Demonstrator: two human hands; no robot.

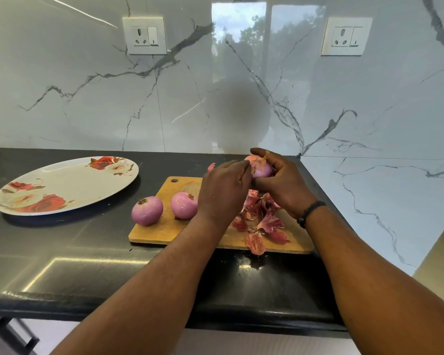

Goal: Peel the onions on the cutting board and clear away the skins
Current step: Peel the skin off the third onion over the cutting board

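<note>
- Head view shows the right hand (280, 185) cupping a third onion (260, 167) above the far edge of the cutting board (169, 226), fingers curled round it; the left hand (223, 190) pinches at a scrap of dry skin on the onion's side
- two peeled onions (147, 210) (184, 205) sit on the board's left part, apart from the heap of skins (260, 221) at the right; one flake hangs over the near edge
- judged step: stripping the last papery layer; best to pull the skin from the root tuft toward the tip in one strip, turning the onion in the right hand so fresh skin faces the left thumb
- keep the onion over the board so flakes fall onto the heap, not the dark tabletop (87, 252); one bit (211, 166) already lies beyond the board
- the flowered plate (62, 175) stands well apart on the left; it may serve for the peeled onions, though that is a guess
</note>
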